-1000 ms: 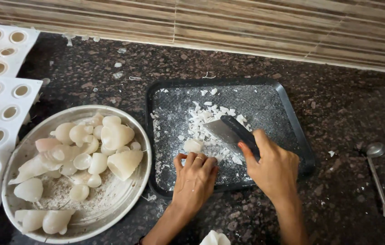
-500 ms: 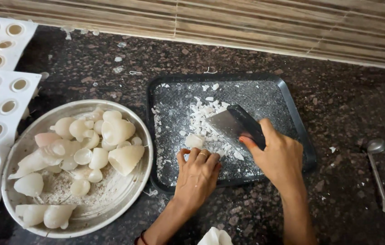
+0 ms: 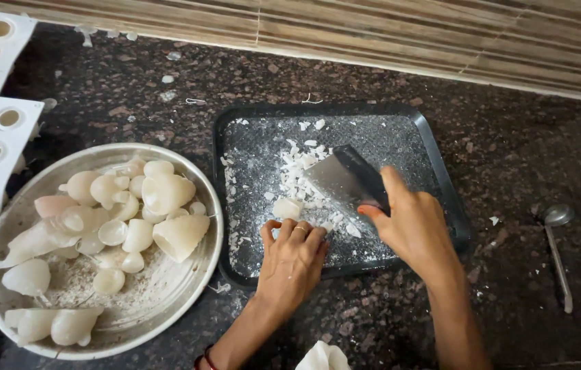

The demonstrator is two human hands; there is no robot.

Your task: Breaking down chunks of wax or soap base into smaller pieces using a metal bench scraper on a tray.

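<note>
**A:** What have I got under the hands right now?

**B:** The black tray [image 3: 441, 164] is the landmark. My right hand [image 3: 414, 223] is over its right-hand part, fingers wrapped shut around the dark handle of a flat steel cleaver [image 3: 342, 179], the forefinger laid along the top. The blade points up and left, its face tilted over the tray's middle.

**A:** And the left?

**B:** My left hand [image 3: 294, 257] sits at the tray's near edge, fingers curled down, tips pressing on a small pale wax chunk [image 3: 287, 207] in the tray's lower middle. It pins the piece rather than enclosing it. The blade's lower corner is just beside that chunk; I cannot tell whether they touch.

**A:** Anything loose in there?

**B:** White wax chips [image 3: 300, 168] are scattered over the tray's centre and left side.

**A:** Around the tray?

**B:** Left of it, nearly touching, a round metal plate [image 3: 187, 294] heaped with pale wax shapes [image 3: 167, 195]. Farther left, white moulds [image 3: 2, 130] with round cups. Right of the tray, well apart, a metal spoon [image 3: 558, 240] lies on the dark speckled counter [image 3: 132, 103].
</note>
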